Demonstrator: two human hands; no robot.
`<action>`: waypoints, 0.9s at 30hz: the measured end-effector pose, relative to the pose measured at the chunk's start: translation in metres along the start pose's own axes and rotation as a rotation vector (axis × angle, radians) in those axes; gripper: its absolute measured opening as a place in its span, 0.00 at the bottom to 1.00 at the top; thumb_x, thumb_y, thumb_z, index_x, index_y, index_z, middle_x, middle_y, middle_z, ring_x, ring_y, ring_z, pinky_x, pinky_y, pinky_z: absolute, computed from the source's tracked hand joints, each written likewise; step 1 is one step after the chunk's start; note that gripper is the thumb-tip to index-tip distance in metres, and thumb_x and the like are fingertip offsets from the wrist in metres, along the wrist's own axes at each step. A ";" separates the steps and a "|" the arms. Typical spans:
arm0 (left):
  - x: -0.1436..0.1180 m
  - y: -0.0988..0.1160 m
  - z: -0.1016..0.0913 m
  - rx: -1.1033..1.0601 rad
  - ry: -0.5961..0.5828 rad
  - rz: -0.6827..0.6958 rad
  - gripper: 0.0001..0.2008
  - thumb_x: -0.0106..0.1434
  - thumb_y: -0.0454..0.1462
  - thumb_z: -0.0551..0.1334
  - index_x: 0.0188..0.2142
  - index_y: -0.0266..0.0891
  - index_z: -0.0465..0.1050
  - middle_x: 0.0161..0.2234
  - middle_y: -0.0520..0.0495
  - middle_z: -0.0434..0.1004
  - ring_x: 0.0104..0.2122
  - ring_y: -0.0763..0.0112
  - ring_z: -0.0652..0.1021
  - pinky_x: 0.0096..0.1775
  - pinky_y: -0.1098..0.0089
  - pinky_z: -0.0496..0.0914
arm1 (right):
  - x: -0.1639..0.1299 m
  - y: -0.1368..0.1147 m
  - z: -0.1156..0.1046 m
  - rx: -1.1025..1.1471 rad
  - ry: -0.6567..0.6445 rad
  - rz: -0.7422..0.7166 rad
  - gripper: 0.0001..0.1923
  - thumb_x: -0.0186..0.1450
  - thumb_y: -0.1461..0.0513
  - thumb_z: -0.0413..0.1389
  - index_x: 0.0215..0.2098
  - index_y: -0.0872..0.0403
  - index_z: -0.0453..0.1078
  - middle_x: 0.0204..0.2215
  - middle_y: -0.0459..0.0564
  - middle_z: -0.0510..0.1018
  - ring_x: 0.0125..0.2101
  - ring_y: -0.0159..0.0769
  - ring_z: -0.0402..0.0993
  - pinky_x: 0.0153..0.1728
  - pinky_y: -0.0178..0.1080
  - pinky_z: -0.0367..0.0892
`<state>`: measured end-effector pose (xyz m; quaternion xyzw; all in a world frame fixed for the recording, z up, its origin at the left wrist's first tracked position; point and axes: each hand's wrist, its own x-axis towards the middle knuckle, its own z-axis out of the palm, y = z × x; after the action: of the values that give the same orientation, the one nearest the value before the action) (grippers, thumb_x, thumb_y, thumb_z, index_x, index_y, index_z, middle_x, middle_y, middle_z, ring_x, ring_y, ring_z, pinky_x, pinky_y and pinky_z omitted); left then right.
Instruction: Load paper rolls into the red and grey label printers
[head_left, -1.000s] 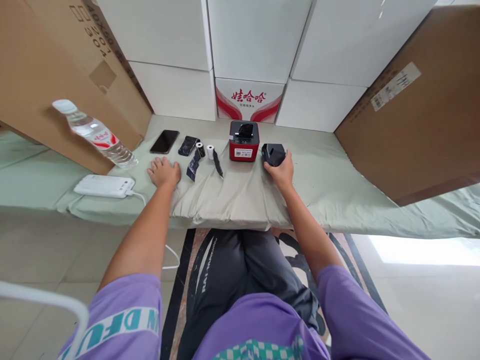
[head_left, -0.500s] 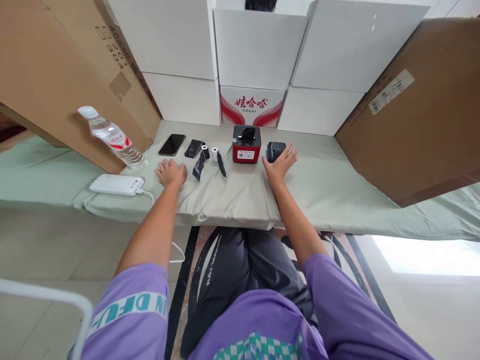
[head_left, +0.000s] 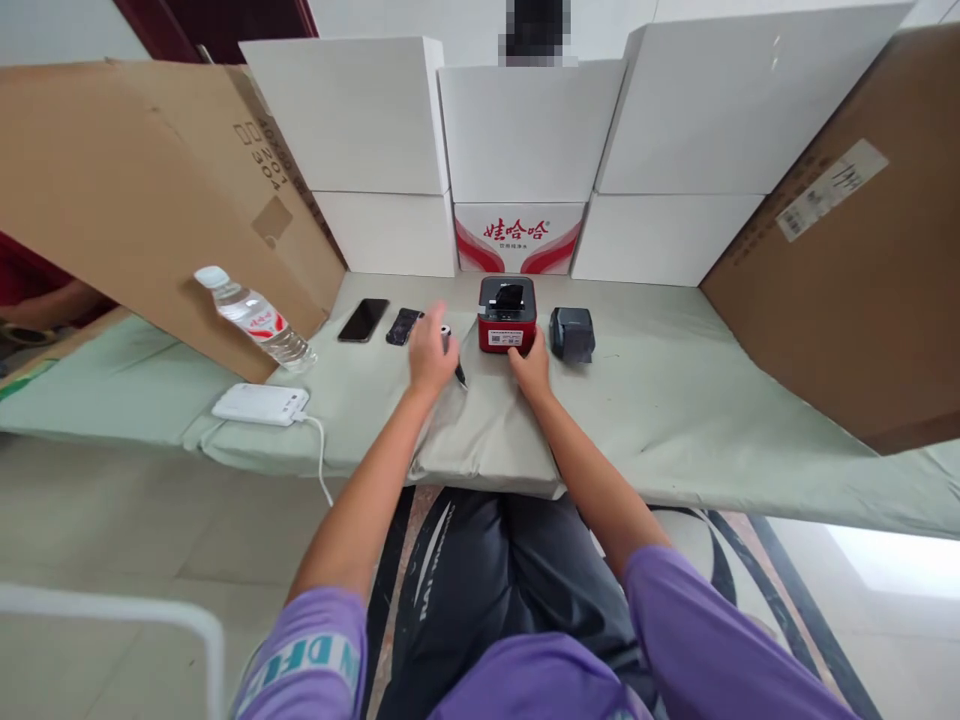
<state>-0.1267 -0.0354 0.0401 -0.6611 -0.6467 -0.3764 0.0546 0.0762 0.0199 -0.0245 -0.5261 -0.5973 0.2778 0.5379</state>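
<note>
The red and black box-shaped printer (head_left: pixel 507 315), a dark strip on its top, stands in the middle of the cloth-covered table. Against its lower right corner is my right hand (head_left: pixel 531 368), thumb on the front face and fingers round the side. My left hand (head_left: pixel 430 352) hovers left of the printer, its fingers smeared by motion. It partly hides a small paper roll (head_left: pixel 446 333) with a dark strip (head_left: pixel 460 376) trailing from it. Just left of that hand lies a crumpled black piece (head_left: pixel 404 326). A small black device (head_left: pixel 572 334) sits right of the printer.
A phone (head_left: pixel 364 320), a water bottle (head_left: pixel 259 318) and a white power bank (head_left: pixel 260 404) with a cable occupy the left side. Cardboard boxes (head_left: pixel 172 190) (head_left: pixel 847 260) flank the table; white boxes (head_left: pixel 525 130) are stacked behind. Part of another person (head_left: pixel 52 300) shows far left.
My right hand has left the black device and come to the red printer. My left hand has moved right from near the phone to the paper rolls. The view has tilted up slightly.
</note>
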 end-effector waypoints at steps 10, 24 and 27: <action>0.010 0.075 0.047 0.001 0.201 -0.186 0.31 0.64 0.27 0.49 0.67 0.32 0.61 0.75 0.33 0.52 0.75 0.54 0.54 0.72 0.47 0.52 | -0.001 0.012 0.001 0.094 0.041 0.003 0.35 0.60 0.61 0.54 0.65 0.56 0.57 0.62 0.63 0.72 0.61 0.48 0.72 0.65 0.52 0.66; -0.023 0.094 0.072 0.017 0.012 -0.093 0.24 0.69 0.33 0.50 0.63 0.38 0.68 0.71 0.37 0.64 0.70 0.43 0.61 0.68 0.41 0.55 | 0.003 0.014 0.000 0.039 0.027 0.026 0.31 0.62 0.62 0.52 0.63 0.55 0.59 0.60 0.62 0.73 0.60 0.47 0.71 0.65 0.52 0.65; -0.020 0.091 0.069 -0.014 0.000 -0.087 0.24 0.69 0.33 0.49 0.62 0.39 0.69 0.70 0.39 0.65 0.69 0.43 0.62 0.67 0.41 0.58 | 0.003 0.012 -0.002 0.048 0.026 0.017 0.29 0.61 0.62 0.52 0.61 0.53 0.61 0.59 0.61 0.74 0.58 0.47 0.73 0.63 0.52 0.67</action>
<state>-0.0136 -0.0274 0.0176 -0.6328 -0.6722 -0.3828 0.0335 0.0822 0.0252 -0.0337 -0.5216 -0.5788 0.2897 0.5559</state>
